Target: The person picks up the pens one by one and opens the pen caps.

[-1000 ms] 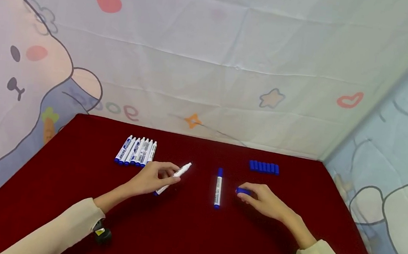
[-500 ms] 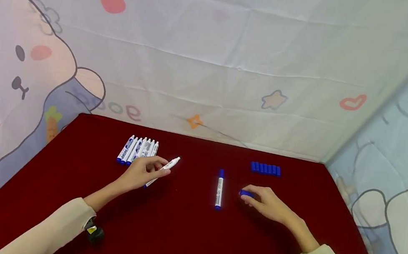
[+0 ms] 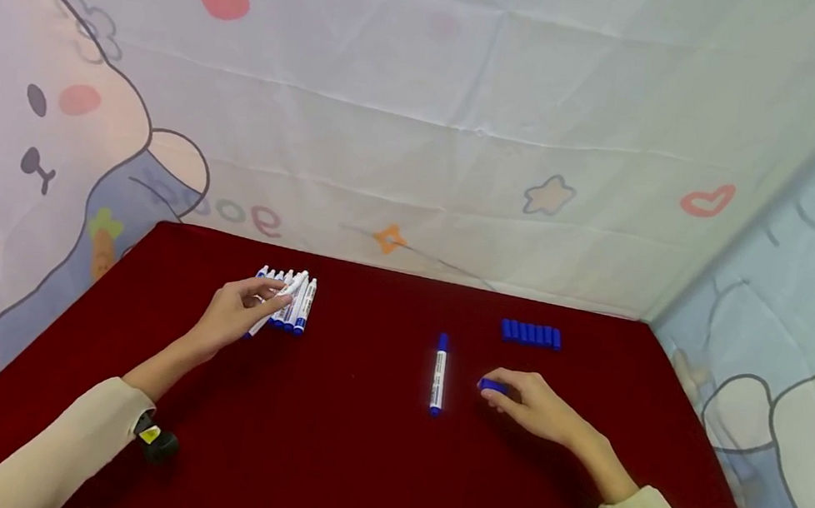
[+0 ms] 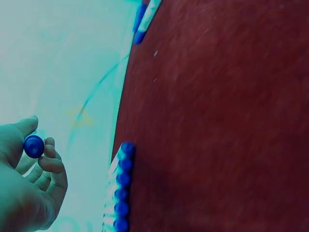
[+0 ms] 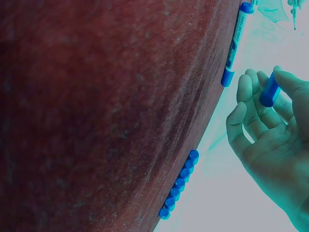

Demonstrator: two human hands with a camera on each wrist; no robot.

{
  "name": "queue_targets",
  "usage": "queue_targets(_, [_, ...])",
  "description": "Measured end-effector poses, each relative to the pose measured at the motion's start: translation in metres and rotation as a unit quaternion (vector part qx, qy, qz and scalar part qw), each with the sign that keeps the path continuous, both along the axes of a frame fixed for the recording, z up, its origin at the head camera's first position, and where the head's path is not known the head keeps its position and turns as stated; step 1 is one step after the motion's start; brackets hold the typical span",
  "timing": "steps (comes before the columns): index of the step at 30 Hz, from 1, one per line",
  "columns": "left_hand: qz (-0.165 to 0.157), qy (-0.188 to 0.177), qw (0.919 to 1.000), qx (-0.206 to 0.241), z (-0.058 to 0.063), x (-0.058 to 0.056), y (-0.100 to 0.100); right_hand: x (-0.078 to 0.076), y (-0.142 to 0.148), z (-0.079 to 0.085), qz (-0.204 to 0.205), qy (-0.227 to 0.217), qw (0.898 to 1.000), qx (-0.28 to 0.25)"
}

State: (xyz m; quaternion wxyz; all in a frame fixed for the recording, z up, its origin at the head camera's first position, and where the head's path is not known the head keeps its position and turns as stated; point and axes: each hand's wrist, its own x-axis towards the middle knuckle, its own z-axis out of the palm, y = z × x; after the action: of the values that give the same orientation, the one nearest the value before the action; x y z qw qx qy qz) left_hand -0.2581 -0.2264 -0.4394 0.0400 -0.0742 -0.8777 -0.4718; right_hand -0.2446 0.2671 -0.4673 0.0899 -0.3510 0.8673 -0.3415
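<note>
My left hand (image 3: 230,313) pinches an uncapped white marker (image 3: 293,283) between thumb and fingers, over the row of uncapped markers (image 3: 305,309) at the left. In the left wrist view the held marker's blue end (image 4: 34,146) faces the camera. My right hand (image 3: 537,407) pinches a blue cap (image 5: 270,92) between thumb and fingers, right of the middle. Between the hands, a capped marker (image 3: 439,375) lies upright in the head view, its blue cap toward the back. Part of the marker row is hidden behind my left hand.
A tidy row of several blue caps (image 3: 531,334) lies at the back right of the dark red cloth (image 3: 353,466). Behind the table hangs a pale curtain (image 3: 368,73) printed with cartoons.
My left hand has carried the uncapped marker leftward and back, from near the middle to the marker row. My right hand has stayed nearly in place with the cap.
</note>
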Motion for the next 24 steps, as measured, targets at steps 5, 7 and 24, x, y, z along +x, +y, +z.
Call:
queue_targets(5, [0.027, -0.01, 0.9995, 0.011, 0.004, -0.006, -0.02, -0.002, 0.0, -0.001, 0.004, -0.003, 1.0, -0.006])
queue_targets(7, [0.034, -0.005, 0.9993, 0.012, 0.003, -0.009, -0.027, -0.001, 0.0, -0.001, 0.005, -0.002, 1.0, -0.006])
queue_targets(24, [0.141, 0.016, 0.9898, -0.012, -0.025, -0.037, -0.059, -0.002, -0.001, -0.003, 0.008, -0.014, 1.0, -0.001])
